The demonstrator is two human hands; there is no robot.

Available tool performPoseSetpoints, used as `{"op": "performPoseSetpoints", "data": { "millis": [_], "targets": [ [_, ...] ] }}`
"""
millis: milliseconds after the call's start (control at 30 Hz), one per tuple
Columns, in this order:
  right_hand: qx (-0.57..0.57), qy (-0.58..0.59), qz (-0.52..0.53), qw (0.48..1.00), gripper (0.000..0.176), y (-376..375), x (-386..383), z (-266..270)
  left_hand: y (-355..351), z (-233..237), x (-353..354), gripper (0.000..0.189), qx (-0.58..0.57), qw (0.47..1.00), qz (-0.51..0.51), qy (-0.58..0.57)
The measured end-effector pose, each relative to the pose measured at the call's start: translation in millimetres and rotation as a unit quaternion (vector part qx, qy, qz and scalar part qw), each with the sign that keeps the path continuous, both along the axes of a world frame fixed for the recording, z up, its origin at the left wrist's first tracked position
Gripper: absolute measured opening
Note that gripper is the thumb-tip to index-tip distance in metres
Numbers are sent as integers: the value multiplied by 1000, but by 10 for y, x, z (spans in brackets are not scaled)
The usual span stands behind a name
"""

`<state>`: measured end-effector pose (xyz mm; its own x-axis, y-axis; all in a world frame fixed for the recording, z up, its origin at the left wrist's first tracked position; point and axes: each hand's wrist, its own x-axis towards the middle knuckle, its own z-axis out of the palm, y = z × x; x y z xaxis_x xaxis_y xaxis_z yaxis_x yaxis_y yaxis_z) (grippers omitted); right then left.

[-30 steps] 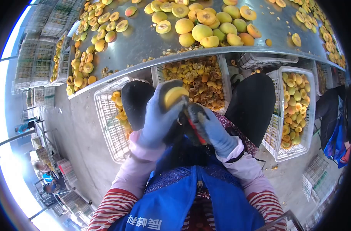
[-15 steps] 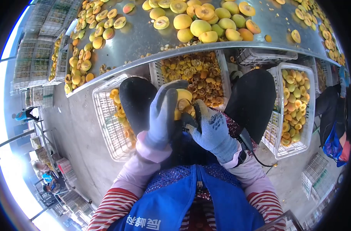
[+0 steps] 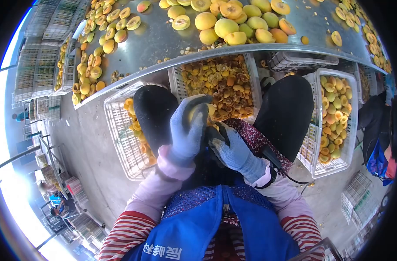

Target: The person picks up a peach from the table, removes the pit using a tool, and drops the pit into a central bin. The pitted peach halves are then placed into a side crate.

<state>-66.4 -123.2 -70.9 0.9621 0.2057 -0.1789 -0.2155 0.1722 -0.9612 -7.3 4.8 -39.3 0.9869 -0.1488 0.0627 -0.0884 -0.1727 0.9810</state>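
Just above the blue apron, the two gloved hands are working close together between the raised knees. The left hand is wrapping round a yellow fruit, fingers curling over its top. The right hand is closing on a dark tool and pressing it against the fruit's side; I cannot tell what kind of tool it is.

This fruit looks to be partway through cutting, not yet dropped. Beyond the hands, the middle crate is filling with what look like stones and scraps. The right crate is holding many halves, and the left crate only a few along one side. Further off, plenty of whole fruit is lying on the metal surface, so much seems left to do.

The knees are hemming the hands in sideways. The surface's rim is overhanging the crates, leaving open room forward and down toward the middle crate.
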Motion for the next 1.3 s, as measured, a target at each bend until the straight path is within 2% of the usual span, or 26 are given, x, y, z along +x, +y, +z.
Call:
{"op": "performPoseSetpoints", "data": {
  "millis": [67, 167, 200, 267, 367, 400, 500, 533, 633, 733, 833, 867, 967, 1000, 1033, 1067, 1133, 1167, 1200, 1233, 1300],
  "targets": [
    [0, 0, -4, 1000, 30, 16, -6, -18, 5, 24, -3, 26, -10, 1000, -6, 27],
    [-211, -74, 31, 974, 27, -99, 72, 132, 1, 178, 23, 27, -46, 991, -29, 120],
    [-223, -113, -3, 968, 27, -95, 64, 172, 2, 225, 30, 27, -61, 985, -36, 157],
    [-241, -193, -70, 949, 27, -43, 40, 238, -33, 244, -4, 28, -84, 988, -18, 128],
    [-268, -249, -107, 924, 28, -30, 36, 231, -70, 235, -20, 28, -87, 992, -3, 93],
    [-264, -248, -112, 925, 29, -42, 28, 242, -85, 226, -31, 28, -84, 993, 1, 84],
    [-255, -241, -117, 929, 31, -52, 25, 260, -161, 341, -94, 28, -165, 970, 45, 172],
    [-258, -233, -114, 931, 33, -56, 16, 233, -130, 270, -70, 29, -89, 992, 14, 91],
    [-274, -236, -108, 926, 36, -50, -3, 197, -92, 251, -75, 28, -40, 999, 0, 30],
    [-268, -194, -73, 941, 40, -46, 3, 217, -116, 203, -108, 28, -49, 997, 38, 37],
    [-263, -158, -49, 951, 42, -24, -17, 172, -144, 219, -119, 26, -66, 992, 59, 90],
    [-263, -153, -46, 952, 42, -18, -23, 150, -131, 202, -104, 24, -47, 995, 41, 71],
    [-174, -175, -32, 969, 39, -43, 1, 126, -67, 160, -6, 21, 10, 1000, -13, 10],
    [-39, -51, -31, 997, 36, -18, -17, 112, -60, 169, 34, 20, 28, 999, -32, -14],
    [97, 75, -28, 992, 33, 25, -67, 86, -56, 178, 76, 20, 46, 997, -51, -37],
    [230, 202, -23, 952, 30, 56, -114, 68, -53, 208, 117, 20, 57, 995, -74, -45],
    [348, 219, 18, 911, 36, 30, -100, 79, -32, 206, 218, 21, 70, 986, -130, -83],
    [372, 258, 52, 890, 40, -27, -75, 142, -27, 215, 250, 21, 76, 979, -156, -103],
    [392, 297, 85, 867, 49, -85, -31, 239, -31, 254, 231, 22, 42, 987, -156, -9],
    [462, 321, 106, 820, 49, -94, -24, 226, -35, 294, 211, 23, 7, 986, -145, 83],
    [589, 361, 147, 708, 51, -91, -4, 141, -49, 141, 234, 25, -48, 983, -162, 77]
  ]
}}
